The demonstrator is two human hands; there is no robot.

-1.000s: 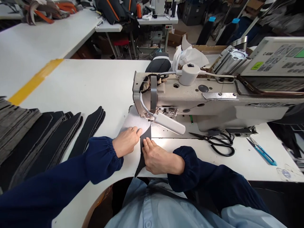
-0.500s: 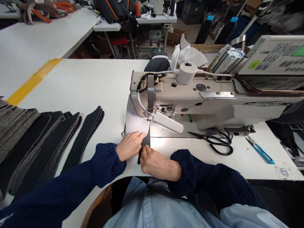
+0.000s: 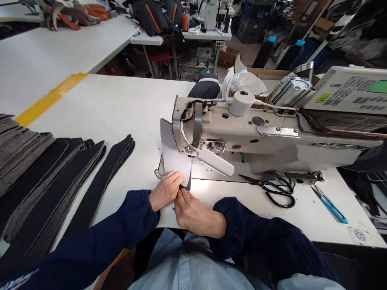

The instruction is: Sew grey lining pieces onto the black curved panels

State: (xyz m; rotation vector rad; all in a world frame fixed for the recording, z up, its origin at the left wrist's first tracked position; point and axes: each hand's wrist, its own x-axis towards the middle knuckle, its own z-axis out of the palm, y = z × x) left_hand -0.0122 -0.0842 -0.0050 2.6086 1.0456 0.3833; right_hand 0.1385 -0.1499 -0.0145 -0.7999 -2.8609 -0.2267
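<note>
A grey fabric piece (image 3: pixel 174 159) with a dark layer beneath it lies under the head of the sewing machine (image 3: pixel 211 125), in the lamp's light. My left hand (image 3: pixel 167 190) is closed on its near end, fingers bent over the grey face. Touching it on the right, my right hand (image 3: pixel 193 211) has its fingers pressed together at the fabric's near edge, where a dark corner shows. The fingertips of both hands are partly hidden. The needle area is mostly hidden behind the machine head and the white lamp (image 3: pixel 215 162).
Stacked dark strips (image 3: pixel 99 181) and grey felt-like pieces (image 3: pixel 22 149) lie on the left. Black scissors (image 3: pixel 273 187) and blue-handled snips (image 3: pixel 331 205) rest on the right. A control panel (image 3: pixel 356 86) stands behind; a dark bundle (image 3: pixel 205 88) lies beyond the machine.
The fabric has slid away from me under the machine head, its far end now showing further left. My hands have come closer together at its near end; less dark fabric shows.
</note>
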